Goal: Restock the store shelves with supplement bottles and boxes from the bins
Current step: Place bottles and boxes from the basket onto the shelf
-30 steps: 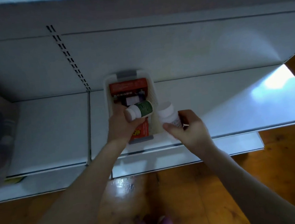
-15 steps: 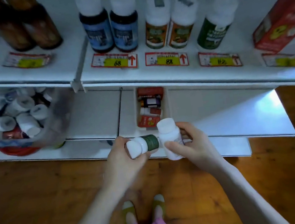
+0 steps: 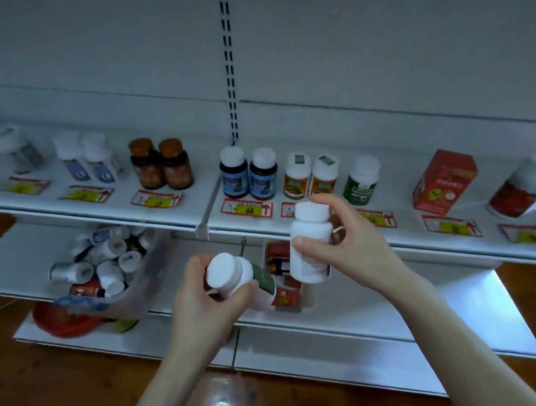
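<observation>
White-capped green plastic bottle (image 3: 231,276) lies tilted in the curled left hand (image 3: 201,300); the right hand (image 3: 356,246) grips an upright white plastic bottle (image 3: 309,251), lifted higher than before.

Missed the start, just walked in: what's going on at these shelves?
A person is restocking store shelves. The left hand grips a green-labelled bottle, tilted with its white cap toward the camera. The right hand holds a white bottle upright. Both are held in front of the small bin of red boxes, not yet placed. The upper shelf already carries rows of bottles and a red box.
</observation>
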Demonstrator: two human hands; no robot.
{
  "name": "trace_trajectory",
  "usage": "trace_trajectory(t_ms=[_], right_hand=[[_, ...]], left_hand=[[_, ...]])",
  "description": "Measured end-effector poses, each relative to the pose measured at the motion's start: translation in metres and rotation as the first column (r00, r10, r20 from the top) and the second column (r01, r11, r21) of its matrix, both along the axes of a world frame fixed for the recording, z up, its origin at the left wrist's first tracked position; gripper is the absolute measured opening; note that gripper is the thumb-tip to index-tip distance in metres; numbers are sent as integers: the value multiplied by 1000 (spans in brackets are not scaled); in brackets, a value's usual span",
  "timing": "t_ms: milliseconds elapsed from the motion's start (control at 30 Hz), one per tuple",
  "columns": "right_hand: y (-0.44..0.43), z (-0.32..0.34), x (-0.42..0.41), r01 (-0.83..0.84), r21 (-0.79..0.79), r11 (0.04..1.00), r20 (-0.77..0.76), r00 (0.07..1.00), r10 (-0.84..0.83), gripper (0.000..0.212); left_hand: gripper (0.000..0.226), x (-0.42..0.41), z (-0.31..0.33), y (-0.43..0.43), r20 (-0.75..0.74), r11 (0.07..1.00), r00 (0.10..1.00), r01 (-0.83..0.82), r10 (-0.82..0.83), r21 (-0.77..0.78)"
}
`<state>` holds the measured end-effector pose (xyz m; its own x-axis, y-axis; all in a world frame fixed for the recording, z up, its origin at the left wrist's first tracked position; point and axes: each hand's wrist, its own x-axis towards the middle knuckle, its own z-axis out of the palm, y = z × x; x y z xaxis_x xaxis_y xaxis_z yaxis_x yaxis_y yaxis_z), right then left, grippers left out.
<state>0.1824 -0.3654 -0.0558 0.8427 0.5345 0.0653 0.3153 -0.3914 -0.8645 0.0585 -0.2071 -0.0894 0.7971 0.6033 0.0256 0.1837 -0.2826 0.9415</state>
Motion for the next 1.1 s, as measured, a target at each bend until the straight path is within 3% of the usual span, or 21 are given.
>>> trace_trajectory(t_ms=[333, 500, 733, 800, 933, 1100], right_hand=[[45, 30, 6, -85, -223, 971, 161, 979, 123, 50], [91, 39, 2, -251, -193, 949, 85, 959, 271, 74], [175, 46, -13, -445, -179, 878, 25, 890, 456, 38], [205, 50, -24, -449, -155, 880, 14, 890, 456, 24], [267, 52, -40, -421, -254, 871, 99, 884, 457, 11], [323, 50, -43, -271, -408, 872, 195, 907, 374, 42]], left_hand=[[34, -18, 28, 28, 131, 994, 985, -108, 110, -27], [39, -33, 32, 64, 153, 980, 968, -196, 198, -29], [35, -61, 36, 132, 188, 961, 943, -277, 273, -9], [33, -69, 35, 161, 180, 960, 944, -279, 277, -13], [33, -82, 37, 223, 193, 964, 946, -265, 261, -9], [34, -87, 42, 288, 196, 982, 963, -190, 188, -6]])
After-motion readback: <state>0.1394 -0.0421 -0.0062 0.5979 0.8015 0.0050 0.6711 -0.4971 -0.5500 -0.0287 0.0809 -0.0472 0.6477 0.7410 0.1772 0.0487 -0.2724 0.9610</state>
